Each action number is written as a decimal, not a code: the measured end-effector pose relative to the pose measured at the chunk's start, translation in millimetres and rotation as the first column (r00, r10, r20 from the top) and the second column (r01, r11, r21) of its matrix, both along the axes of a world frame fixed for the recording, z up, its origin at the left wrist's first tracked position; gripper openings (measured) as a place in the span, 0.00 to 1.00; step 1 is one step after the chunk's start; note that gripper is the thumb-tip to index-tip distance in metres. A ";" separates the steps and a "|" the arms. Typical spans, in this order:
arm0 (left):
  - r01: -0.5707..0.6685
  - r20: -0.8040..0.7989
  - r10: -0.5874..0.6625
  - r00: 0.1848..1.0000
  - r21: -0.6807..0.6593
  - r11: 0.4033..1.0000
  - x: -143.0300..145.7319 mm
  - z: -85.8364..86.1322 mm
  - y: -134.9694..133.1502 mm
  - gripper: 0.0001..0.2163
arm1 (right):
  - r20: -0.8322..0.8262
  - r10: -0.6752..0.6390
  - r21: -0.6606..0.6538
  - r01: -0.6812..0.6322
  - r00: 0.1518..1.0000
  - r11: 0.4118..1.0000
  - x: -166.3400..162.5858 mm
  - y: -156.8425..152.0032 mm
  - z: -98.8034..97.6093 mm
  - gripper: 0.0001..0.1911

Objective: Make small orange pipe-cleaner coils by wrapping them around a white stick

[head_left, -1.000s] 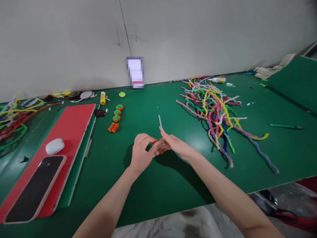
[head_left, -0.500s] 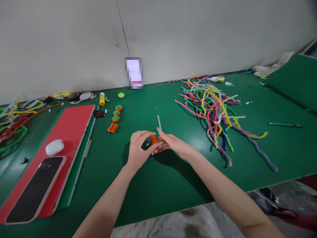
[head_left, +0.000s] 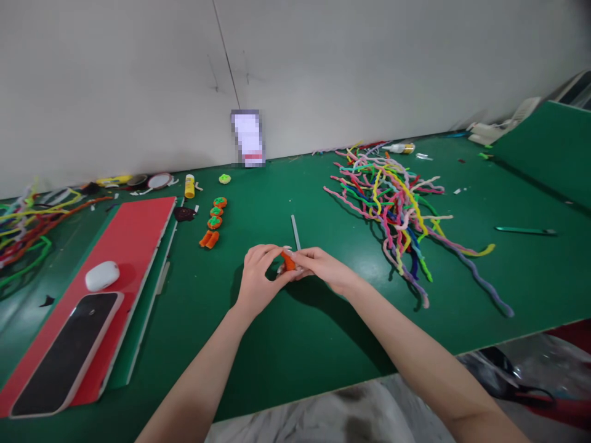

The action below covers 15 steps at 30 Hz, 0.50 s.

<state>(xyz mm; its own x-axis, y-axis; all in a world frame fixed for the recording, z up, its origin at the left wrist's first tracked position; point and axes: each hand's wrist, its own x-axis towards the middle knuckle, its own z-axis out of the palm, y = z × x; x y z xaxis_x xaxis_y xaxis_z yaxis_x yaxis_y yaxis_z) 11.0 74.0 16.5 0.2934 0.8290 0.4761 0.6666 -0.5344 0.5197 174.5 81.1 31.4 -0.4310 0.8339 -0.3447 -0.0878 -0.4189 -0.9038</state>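
My left hand (head_left: 258, 280) and my right hand (head_left: 318, 267) meet over the middle of the green table (head_left: 295, 344). Both pinch a small orange fuzzy piece (head_left: 288, 261) between their fingertips. A thin grey stick (head_left: 295, 231) points away from the hands toward the wall; its near end is hidden behind my fingers, so I cannot tell whether a hand grips it. A short row of finished orange-and-green fuzzy pieces (head_left: 213, 218) lies to the left of my hands.
A tangle of coloured pipe cleaners (head_left: 397, 206) spreads at the right. A red board (head_left: 124, 246) at the left carries a white mouse (head_left: 102, 274) and a phone (head_left: 64, 351). A yellow glue bottle (head_left: 189, 185) and tape rolls sit near the wall. A green pen (head_left: 525, 231) lies far right.
The orange piece has come further into view between my fingertips, and my right fingers have closed onto it. Both hands stayed in about the same place.
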 end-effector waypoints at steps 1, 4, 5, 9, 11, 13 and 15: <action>0.002 -0.003 -0.002 1.000 -0.002 1.000 -0.2 0.0 0.1 0.16 | -0.004 -0.003 -0.007 0.003 1.000 1.000 0.0 0.0 -0.1 0.20; 0.010 -0.004 -0.010 1.000 0.003 1.000 -0.4 0.5 0.1 0.15 | -0.010 0.000 -0.020 0.000 1.000 1.000 -0.2 -0.1 -0.2 0.19; 0.011 -0.003 -0.011 1.000 0.007 1.000 -0.3 0.8 0.0 0.15 | -0.009 0.002 -0.026 -0.002 1.000 1.000 -0.3 -0.2 0.0 0.18; 0.008 0.007 -0.008 1.000 0.029 1.000 0.0 1.1 -0.5 0.14 | -0.003 -0.007 -0.046 0.007 1.000 0.999 -1.7 -0.4 1.9 0.19; 0.010 0.008 -0.011 1.000 0.032 0.999 0.1 0.4 -0.9 0.13 | -0.006 -0.008 -0.042 0.008 1.000 0.999 -2.7 -0.5 2.4 0.19; 0.017 0.007 -0.017 1.000 0.026 1.000 0.0 -0.1 -1.3 0.13 | -0.009 -0.004 -0.044 0.004 1.000 0.999 -3.3 -0.5 1.9 0.18; 0.023 0.006 -0.024 1.000 0.016 1.000 0.0 -0.1 -1.5 0.13 | -0.017 0.000 -0.056 -0.001 1.000 0.998 -3.3 -0.5 0.8 0.17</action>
